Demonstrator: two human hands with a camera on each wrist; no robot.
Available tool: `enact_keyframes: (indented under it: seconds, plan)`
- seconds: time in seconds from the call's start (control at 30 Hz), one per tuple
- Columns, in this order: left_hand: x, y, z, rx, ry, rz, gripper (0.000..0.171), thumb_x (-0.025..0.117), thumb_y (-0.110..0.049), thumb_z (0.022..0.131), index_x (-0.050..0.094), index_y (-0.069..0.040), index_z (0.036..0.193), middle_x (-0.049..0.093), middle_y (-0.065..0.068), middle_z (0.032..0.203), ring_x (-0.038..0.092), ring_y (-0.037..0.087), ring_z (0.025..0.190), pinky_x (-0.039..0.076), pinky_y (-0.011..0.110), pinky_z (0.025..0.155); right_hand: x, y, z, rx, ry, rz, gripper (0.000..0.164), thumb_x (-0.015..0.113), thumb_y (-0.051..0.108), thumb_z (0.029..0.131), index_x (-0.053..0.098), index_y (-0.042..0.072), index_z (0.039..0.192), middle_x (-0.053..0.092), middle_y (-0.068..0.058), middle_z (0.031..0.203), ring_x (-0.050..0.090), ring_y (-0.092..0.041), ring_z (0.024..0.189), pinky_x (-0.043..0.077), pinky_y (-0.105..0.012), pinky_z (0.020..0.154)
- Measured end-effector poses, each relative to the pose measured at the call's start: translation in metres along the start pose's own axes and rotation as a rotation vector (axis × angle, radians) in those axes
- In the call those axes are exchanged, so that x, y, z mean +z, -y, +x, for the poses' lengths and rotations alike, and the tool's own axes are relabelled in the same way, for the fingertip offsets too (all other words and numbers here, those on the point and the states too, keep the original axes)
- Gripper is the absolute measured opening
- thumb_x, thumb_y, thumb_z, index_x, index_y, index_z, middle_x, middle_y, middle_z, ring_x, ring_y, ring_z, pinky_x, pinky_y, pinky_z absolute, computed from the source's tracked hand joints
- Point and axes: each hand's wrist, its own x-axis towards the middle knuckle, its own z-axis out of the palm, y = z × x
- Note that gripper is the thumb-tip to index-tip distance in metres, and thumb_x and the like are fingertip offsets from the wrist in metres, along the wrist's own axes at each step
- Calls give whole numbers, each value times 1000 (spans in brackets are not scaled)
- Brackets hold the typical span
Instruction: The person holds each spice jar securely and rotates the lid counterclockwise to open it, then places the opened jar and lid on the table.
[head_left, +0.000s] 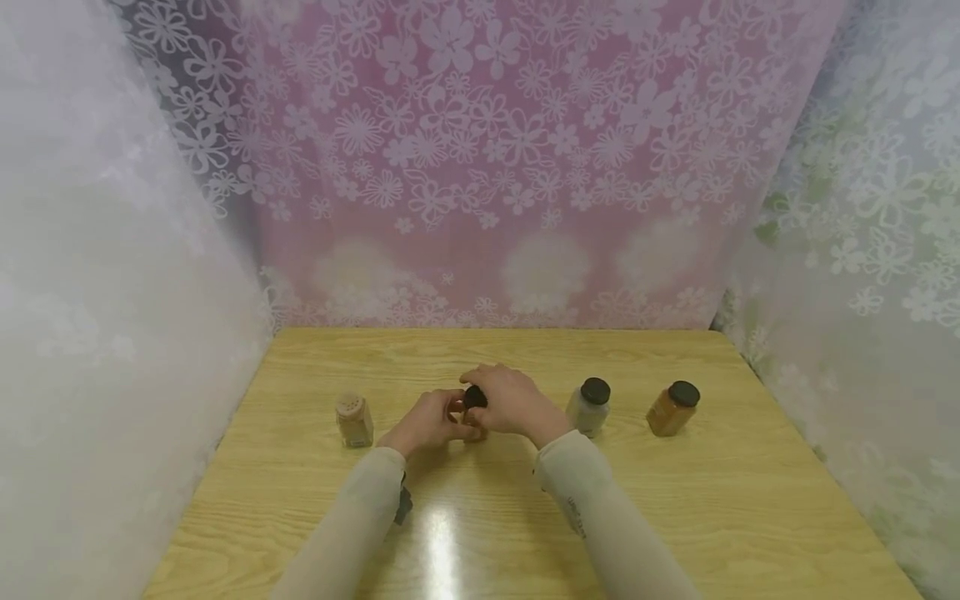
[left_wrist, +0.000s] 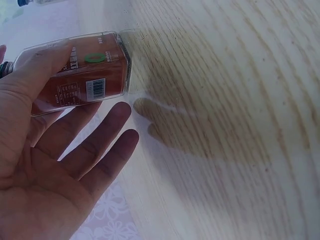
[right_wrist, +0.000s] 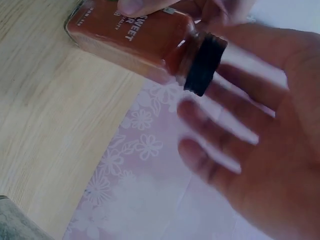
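My left hand (head_left: 429,423) grips a glass spice jar (left_wrist: 80,75) of red-brown powder between thumb and fingers. Two of its fingers extend past the jar, just above the wood. White label letters and a barcode show on the glass. The jar's black ribbed cap (right_wrist: 205,65) is on its neck. At that cap my right hand (head_left: 517,400) has its thumb and forefinger on either side, the other fingers spread loosely. In the head view both hands cover most of the jar, which stands over the middle of the table (head_left: 480,533).
Left of the hands stands a jar with a perforated beige top (head_left: 354,421). A black-capped jar of greyish contents (head_left: 589,408) is close by my right wrist, and an orange-brown jar (head_left: 672,408) stands farther right. Flowered cloth (head_left: 487,167) hangs behind the table and along both sides.
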Motion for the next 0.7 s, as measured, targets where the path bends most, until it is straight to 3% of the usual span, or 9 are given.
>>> enact_keyframes:
  seconds: [0.07,0.13,0.2,0.27,0.47,0.57,0.7]
  plan:
    - [0,1,1,9,2,29,27,84,-28,92,72,-18,114,76,5,116,71,26,103,60,44,88,2,1,1,59,-35,-66,54,73,47,99,65,10,138,70,-13,132,69,-33,115,59,-51,94]
    - [1,2,1,13,3,40,25,84,-30,92,71,-19,110,76,1,110,69,20,94,59,40,83,4,3,2,111,-59,-118,59,69,58,98,68,8,130,74,-12,113,72,-29,96,61,-44,79]
    - [1,3,0,8,6,25,25,85,-31,92,72,-19,111,74,0,111,69,17,93,59,39,82,6,4,3,132,-59,-139,56,66,59,100,70,6,118,71,-10,92,66,-23,75,56,-37,63]
    - [2,4,0,-6,8,-7,31,85,-32,92,72,-21,118,75,-1,119,72,17,100,61,40,90,6,4,3,125,-44,-124,50,67,54,101,69,5,112,67,-8,82,62,-20,67,50,-33,57]
    - [0,5,0,3,-4,-30,45,85,-31,92,70,-22,134,71,10,138,69,32,125,56,52,106,2,2,2,18,2,-20,31,76,27,99,69,10,124,67,-10,108,69,-29,98,58,-41,77]
    - [-1,4,0,12,-8,-13,50,85,-30,92,68,-20,138,70,13,140,65,34,132,55,52,108,0,1,1,-24,27,10,36,77,20,97,69,13,131,63,-10,112,64,-25,94,58,-44,83]
    - [0,4,-1,16,1,-13,53,85,-29,92,66,-18,141,68,16,141,67,34,128,57,51,105,1,0,0,-23,34,1,41,76,21,97,67,13,136,62,-11,114,61,-22,87,58,-45,83]
